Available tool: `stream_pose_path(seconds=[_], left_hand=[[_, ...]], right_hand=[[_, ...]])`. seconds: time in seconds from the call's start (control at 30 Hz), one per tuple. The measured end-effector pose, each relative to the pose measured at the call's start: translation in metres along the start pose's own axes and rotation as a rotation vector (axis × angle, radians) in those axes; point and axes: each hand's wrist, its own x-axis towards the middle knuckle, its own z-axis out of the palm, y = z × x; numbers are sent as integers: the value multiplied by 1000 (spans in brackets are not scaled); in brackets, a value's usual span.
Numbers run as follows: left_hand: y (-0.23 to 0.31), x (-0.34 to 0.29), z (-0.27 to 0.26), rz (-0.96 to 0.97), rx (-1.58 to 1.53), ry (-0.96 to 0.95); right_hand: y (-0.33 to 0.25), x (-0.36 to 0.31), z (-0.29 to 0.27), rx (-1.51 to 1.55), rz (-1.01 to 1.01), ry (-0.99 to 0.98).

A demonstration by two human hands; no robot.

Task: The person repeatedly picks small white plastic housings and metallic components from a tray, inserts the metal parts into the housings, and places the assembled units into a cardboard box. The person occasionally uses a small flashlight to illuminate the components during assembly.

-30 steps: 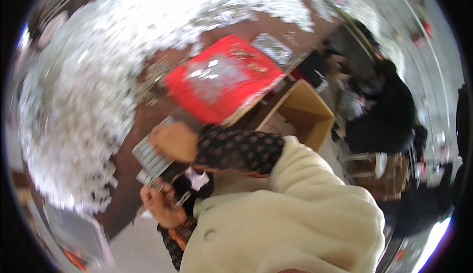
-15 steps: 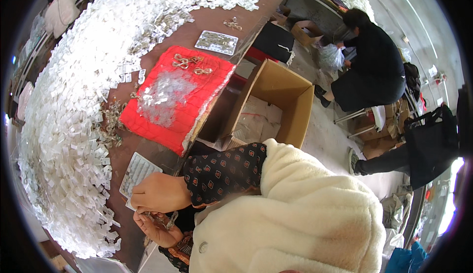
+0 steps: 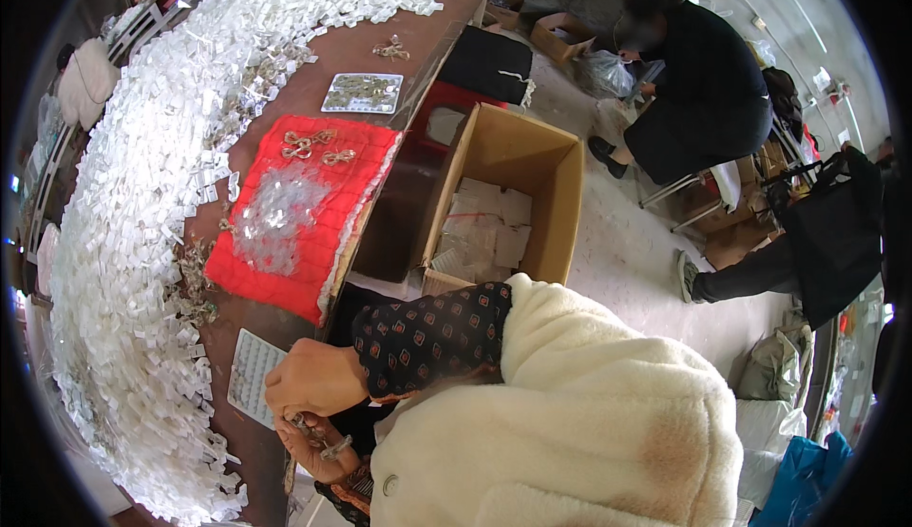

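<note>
My right hand (image 3: pixel 318 378), in a dark patterned sleeve, is closed with its fingertips bent down to the other hand. Just below it my left hand (image 3: pixel 318 456) is curled, palm up. Between them they hold a small looped beige strand (image 3: pixel 334 448). Its exact kind cannot be made out, and the fingers hide part of it. A white tray with rows of small pockets (image 3: pixel 249 375) lies on the table beside my right hand. Beyond it is a red quilted cloth (image 3: pixel 342 175) with clear small pieces (image 3: pixel 280 213) and looped brownish strands (image 3: pixel 309 144).
A large heap of small white plastic pieces (image 3: pixel 133 337) covers the table's left side. Another tray (image 3: pixel 363 94) holds small brownish pieces. An open cardboard box (image 3: pixel 560 185) stands beside the table edge. A bending person in black (image 3: pixel 712 90) handles a clear bag (image 3: pixel 604 75).
The view has shifted, so the table and cloth sit farther left and lower. Both hands stay together on the strand, with slightly changed fingers. The person in black has moved a little.
</note>
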Motion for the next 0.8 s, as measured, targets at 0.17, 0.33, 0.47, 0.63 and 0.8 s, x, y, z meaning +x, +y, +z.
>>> stream_pose_path(seconds=[0.17,0.33,0.47,0.63,0.8], left_hand=[[-13,-11,-13,110,283,432],[-21,-11,-18,315,560,199],[-16,-6,-7,37,-12,101],[-22,0,15,-98,-123,-95],[-29,-2,25,-121,-188,-5]], right_hand=[[-10,-23,6,-96,-49,24],[-17,-36,12,-133,-98,176],[-19,-37,3,202,48,270],[-13,-32,-13,946,616,138],[-17,-28,-24,998,638,123]])
